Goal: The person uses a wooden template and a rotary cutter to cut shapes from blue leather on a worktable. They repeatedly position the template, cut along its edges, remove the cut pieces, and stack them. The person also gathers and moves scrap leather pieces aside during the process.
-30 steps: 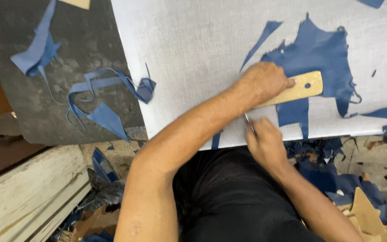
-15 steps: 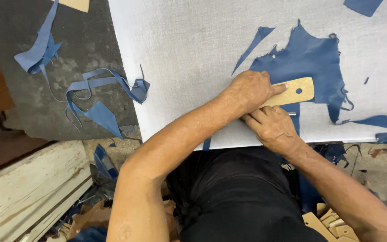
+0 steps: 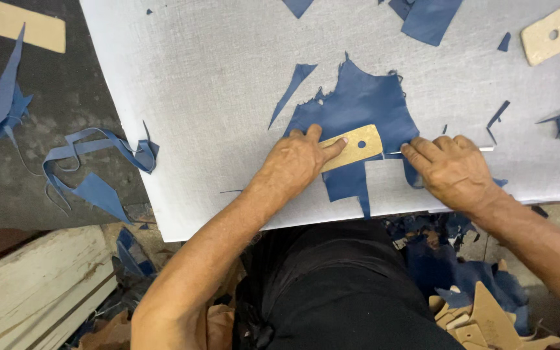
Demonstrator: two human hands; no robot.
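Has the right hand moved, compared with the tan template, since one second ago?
Yes. The right hand went from below the tan cardboard template to its right end.

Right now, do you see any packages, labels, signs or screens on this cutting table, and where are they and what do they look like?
No packages, signs or screens.
Marked tan template: top right corner of the white cutting board, rounded tan strip with a hole and small handwritten dark marks.
Tan template: centre, on the blue leather piece, pinned under the left hand; no marks visible.
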